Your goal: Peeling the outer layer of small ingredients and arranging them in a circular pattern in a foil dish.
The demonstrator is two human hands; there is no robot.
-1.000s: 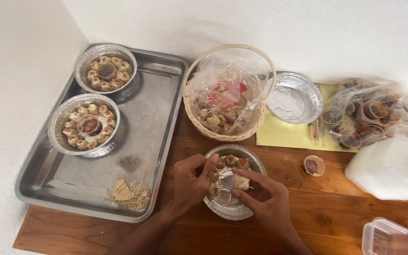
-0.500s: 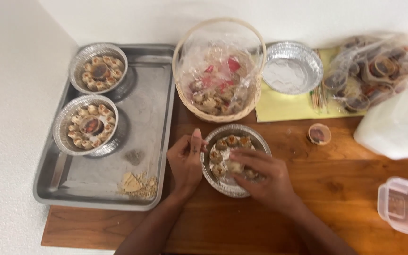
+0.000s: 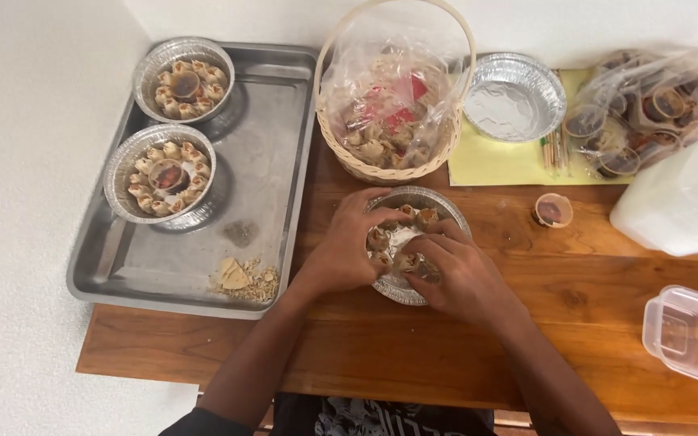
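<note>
Both my hands are down in the foil dish [image 3: 444,211] on the wooden worktop [image 3: 575,282], just in front of the wicker basket [image 3: 397,157] of bagged dumplings. My left hand [image 3: 347,246] curls over the dish's near-left rim, fingers bent onto a dumpling [image 3: 378,239] at the edge. My right hand [image 3: 456,270] comes in from the near-right side, fingertips pinched on another dumpling [image 3: 406,262] low in the ring. I judge I'm midway through arranging: a few pieces sit along the far and left side, and the middle is bare foil. The next move calls for nudging these pieces snug against their neighbours, leaving the centre free, as in the two filled dishes [image 3: 161,171] on the steel tray [image 3: 268,161], where a small sauce cup sits in the middle; a loose sauce cup [image 3: 552,210] waits to my right
</note>
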